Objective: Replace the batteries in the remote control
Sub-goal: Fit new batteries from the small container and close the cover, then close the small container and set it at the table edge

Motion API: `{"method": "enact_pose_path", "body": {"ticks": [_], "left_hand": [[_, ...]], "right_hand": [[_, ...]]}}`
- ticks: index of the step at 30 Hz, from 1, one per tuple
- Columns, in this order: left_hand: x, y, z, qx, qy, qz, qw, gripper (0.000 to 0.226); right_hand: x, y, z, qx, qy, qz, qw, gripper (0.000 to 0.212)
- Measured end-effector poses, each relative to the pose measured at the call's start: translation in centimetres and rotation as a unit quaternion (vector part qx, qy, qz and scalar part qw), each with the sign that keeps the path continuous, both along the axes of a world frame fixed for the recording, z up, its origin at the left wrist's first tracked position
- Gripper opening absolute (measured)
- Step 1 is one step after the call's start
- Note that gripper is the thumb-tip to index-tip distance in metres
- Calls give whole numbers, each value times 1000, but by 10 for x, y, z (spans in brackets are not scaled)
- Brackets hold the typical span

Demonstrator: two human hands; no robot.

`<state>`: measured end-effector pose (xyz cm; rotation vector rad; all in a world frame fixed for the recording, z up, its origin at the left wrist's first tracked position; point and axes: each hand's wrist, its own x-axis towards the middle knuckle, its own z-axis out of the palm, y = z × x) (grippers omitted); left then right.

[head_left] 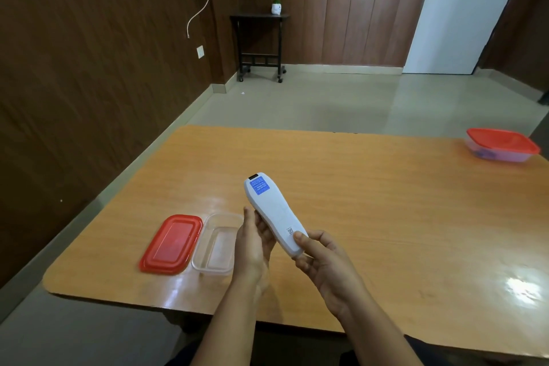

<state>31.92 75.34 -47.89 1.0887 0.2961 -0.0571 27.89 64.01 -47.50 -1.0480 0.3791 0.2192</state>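
Note:
A white remote control [271, 208] is held above the wooden table [371, 202], back side up, with a blue sticker near its far end. My right hand [323, 261] grips its near end, thumb pressed on the back by a small code label. My left hand [252, 242] supports the remote's left side from below, fingers against it. The battery cover looks closed. No batteries are visible.
A clear plastic container [217, 246] stands open left of my hands, its red lid [172, 244] lying beside it. A second container with a red lid [502, 144] on sits at the table's far right corner. The near table edge runs below my wrists.

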Motion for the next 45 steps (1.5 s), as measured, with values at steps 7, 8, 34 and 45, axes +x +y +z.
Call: {"method": "enact_pose_path", "body": {"ticks": [7,8,34,45], "left_hand": [[-4,-3,2,16,-14,-28,999,34],[-5,-4,2,35,-19,-28,999,33],[-9,-10,-1,131,-44,-71,988,28],[1,23,-9,244,-53,29,968,26]], "right_hand": [[-14,-5,4,-323,-114,51,938,46],[-14,-4,2,-381,-146,51,911,49],[-4,-18,-4,-538,-159,82,823,59],[45,-21,-49,-675,-43,142,722,45]]}}
